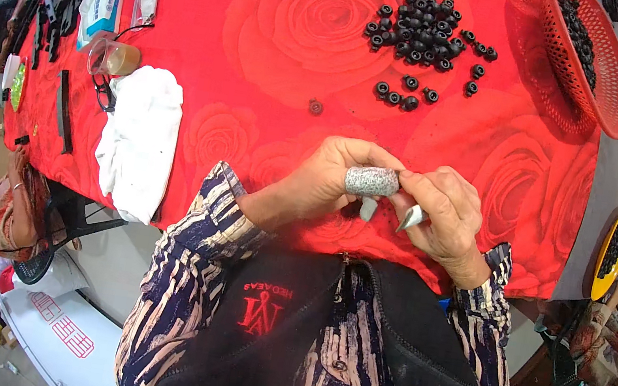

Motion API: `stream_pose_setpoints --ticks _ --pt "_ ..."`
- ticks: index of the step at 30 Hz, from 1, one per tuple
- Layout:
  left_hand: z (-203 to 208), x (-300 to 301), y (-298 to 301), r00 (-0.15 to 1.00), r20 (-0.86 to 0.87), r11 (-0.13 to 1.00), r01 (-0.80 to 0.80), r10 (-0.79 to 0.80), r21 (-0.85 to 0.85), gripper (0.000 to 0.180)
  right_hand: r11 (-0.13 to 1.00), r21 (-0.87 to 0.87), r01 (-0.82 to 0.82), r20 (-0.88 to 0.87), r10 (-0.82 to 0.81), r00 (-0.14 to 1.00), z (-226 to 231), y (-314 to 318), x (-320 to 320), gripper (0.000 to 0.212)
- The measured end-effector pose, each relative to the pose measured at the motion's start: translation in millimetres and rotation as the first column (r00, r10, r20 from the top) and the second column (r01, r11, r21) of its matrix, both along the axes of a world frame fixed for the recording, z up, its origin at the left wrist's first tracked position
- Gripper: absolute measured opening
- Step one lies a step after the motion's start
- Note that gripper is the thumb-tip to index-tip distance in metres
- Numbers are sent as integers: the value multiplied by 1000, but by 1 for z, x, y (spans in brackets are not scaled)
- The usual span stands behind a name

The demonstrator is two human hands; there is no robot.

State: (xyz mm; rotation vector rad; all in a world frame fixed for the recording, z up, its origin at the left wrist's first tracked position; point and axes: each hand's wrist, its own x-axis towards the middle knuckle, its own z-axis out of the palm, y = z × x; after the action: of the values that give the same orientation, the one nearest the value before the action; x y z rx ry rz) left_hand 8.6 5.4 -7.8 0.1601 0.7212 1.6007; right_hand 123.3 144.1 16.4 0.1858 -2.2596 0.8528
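My left hand (323, 175) is closed beside a speckled grey-and-white band (372, 181) at its fingers; whether the band is gripped or wrapped round a finger, I cannot tell. A small pale strip (368, 208) hangs just below it. My right hand (442, 211) is closed, with finger and thumb meeting the band's right end. Out of its lower fingers sticks a short, pointed, blade-like piece (411, 218), pale and shiny. Both hands are held over the near edge of the red rose-patterned tablecloth (282, 53). Anything smaller between the fingers is hidden.
Small black ring-ended parts (421, 30) lie heaped at the far middle. A red basket (615, 95) holds more at the far right. Leftward are a white cloth (141, 140), a cup (121, 59) and a wipes pack (103, 6). Other people sit at both sides.
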Motion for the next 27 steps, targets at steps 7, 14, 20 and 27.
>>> stream_pose_setpoints --ticks 7,14,20,27 --pt "10 -1 -1 998 -56 998 10 -13 -62 18 998 66 -15 13 14 1000 3 1 3 40" --pt "12 -6 -2 943 -322 992 -46 80 113 17 983 -168 -73 45 81 996 12 2 -1 33" --pt "19 -8 -2 894 -442 993 -30 77 110 21 939 -342 25 296 83 951 20 10 7 28" --pt "11 -7 -1 719 -673 984 -89 172 156 25 974 -194 116 337 -45 940 17 5 3 22"
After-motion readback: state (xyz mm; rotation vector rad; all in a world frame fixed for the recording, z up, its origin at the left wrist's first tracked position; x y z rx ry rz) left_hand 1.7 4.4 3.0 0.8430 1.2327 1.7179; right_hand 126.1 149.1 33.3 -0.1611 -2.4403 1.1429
